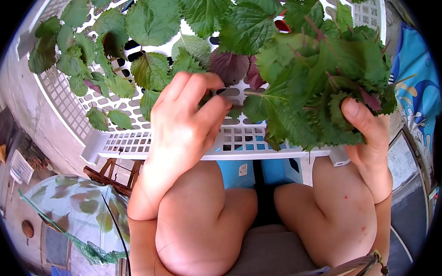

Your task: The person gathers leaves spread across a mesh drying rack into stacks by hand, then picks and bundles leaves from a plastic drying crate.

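Note:
My right hand (370, 126) is closed around a thick bunch of green perilla leaves (325, 83), with the thumb pressed over the front of it. Some leaves in the bunch show purple undersides, and stems stick out at several angles. Over the near middle of a white plastic basket (121, 143), my left hand (188, 112) is bent with its fingers curled down among loose leaves. What its fingertips grip, if anything, is hidden. Just beyond those fingers lies a purple leaf (228, 66). More loose perilla leaves (152, 21) are spread over the basket's slotted floor.
The basket's near rim sits just above my knees (199, 200). Light blue objects (237, 172) show beneath it. A clear leaf-patterned cover with green netting (82, 211) stands at the lower left. Blue patterned cloth (413, 81) hangs at the right. Glasses (352, 271) show at the bottom.

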Demonstrator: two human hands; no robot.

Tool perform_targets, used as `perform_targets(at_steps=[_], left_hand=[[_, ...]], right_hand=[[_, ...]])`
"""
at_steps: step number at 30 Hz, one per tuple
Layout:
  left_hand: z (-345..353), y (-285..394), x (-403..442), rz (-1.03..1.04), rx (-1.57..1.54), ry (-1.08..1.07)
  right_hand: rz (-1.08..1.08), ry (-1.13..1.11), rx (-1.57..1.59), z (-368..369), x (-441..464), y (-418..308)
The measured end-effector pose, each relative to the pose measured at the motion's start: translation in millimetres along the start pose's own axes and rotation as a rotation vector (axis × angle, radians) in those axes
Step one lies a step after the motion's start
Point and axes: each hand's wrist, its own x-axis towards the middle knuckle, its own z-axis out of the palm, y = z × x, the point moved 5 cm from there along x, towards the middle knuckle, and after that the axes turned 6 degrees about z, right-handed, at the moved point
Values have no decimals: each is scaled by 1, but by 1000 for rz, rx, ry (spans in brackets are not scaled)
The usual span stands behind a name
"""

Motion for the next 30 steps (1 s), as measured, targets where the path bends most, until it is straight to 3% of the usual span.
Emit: perform_targets(at_steps=[2,4,6,8,9,11,12,13,16,19,22,26,30], left_hand=[[-13,5,-2,25,-72,28],[-21,8,-11,-66,-551,7],[-23,16,-17,-19,-897,41],[-24,28,-13,36,-1097,77],[-22,31,-10,37,-1096,79],[-25,35,-1,127,-1045,291],[-20,35,4,126,-1042,295],[-19,32,8,126,-930,365],[-18,35,11,101,-752,419],[-16,32,9,47,-620,377],[-15,31,6,-48,-614,348],[-12,34,8,2,-635,394],[-13,30,6,14,-674,380]], right_hand=[[-23,21,2,-2,-1,0],[-56,37,27,-5,-1,3],[-86,43,52,-9,-1,5],[-83,68,-115,-10,-2,10],[-82,76,-171,-10,-2,13],[-170,-58,39,2,-3,14],[-197,-107,108,5,-5,12],[-208,-82,-337,5,-7,7],[-206,-59,-337,3,-6,26],[45,-164,-98,17,-10,20],[128,-236,212,28,-10,21],[-136,-331,-59,20,-2,25],[-91,-234,-406,11,-7,28]])
